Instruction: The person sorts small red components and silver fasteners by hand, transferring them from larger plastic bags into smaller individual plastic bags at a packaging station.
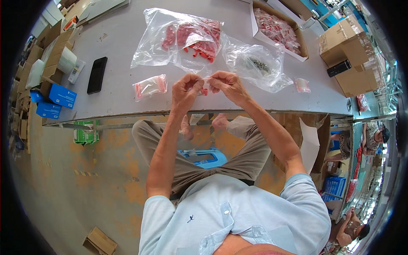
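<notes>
My left hand [186, 92] and my right hand [227, 87] meet over the table's near edge, each with thumb and fingers pinched. Between them stretches the reddish top of what looks like a small clear zip bag, mostly hidden by the fingers. A small red piece [204, 92] shows below the fingertips. Just beyond lies a large clear bag [153, 36] of red plastic pieces [203, 51]. Beside it, another clear bag [250, 70] holds small metal screws [259, 64]. A stack of small red-edged zip bags [150, 87] rests left of my left hand.
An open carton [302, 40] of filled small bags stands at the far right, near a brown cardboard box [346, 46]. One small packet [302, 85] lies on the right. A black phone [97, 75] and blue boxes [62, 96] sit on the left. Below is a blue stool [206, 158].
</notes>
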A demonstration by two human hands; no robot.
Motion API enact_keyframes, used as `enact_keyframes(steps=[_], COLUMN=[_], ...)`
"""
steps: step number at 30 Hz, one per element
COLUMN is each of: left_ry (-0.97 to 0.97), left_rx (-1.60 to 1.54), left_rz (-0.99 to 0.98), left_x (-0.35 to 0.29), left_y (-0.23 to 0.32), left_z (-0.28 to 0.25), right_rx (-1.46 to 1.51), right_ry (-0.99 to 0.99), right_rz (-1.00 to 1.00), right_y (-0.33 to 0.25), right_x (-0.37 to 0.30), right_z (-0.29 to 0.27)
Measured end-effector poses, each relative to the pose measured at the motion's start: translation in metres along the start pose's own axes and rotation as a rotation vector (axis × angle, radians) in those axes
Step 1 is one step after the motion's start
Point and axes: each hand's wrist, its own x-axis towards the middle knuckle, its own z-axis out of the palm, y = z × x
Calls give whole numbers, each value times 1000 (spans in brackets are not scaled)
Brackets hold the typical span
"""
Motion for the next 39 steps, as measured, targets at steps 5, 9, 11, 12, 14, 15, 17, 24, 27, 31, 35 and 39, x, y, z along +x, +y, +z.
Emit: enact_keyframes(steps=[5, 9, 11, 12, 14, 15, 17, 24, 27, 31, 35, 39], left_ry=[-36, -43, -60, -60, -43, -46, -17, -58, -72, -56, -74, -111], left_rx=[35, -82, -53, -45, 4, 11, 79, 72, 142, 142, 140, 117], left_rz=[-23, -98, -51, -56, -43, -48, -72, -38, -32, -44, -64, -95], left_x=[-1, -2, -1, -1, -1, -1, -1, 6, 3, -1, 2, 4], left_y=[1, 8, 6, 5, 3, 3, 2, -3, 3, 9, 1, 6], left_z=[2, 9, 7, 5, 3, 3, 3, 8, 13, 16, 5, 10], right_rx=[65, 103, 113, 124, 143, 138, 140, 186, 198, 254, 226, 211], right_ry=[49, 69, 75, 56, 40, 33, 30, 36, 45, 59, 53, 46], right_rz=[-32, -44, -47, -55, -62, -62, -61, -103, -135, -193, -191, -155], right_y=[7, 16, 19, 19, 20, 21, 25, 35, 44, 44, 41, 37], right_x=[2, 3, 2, 1, 1, 0, 0, -1, -3, -5, -3, -5], right_z=[0, 2, 5, 7, 9, 8, 8, 3, 2, 10, 9, 2])
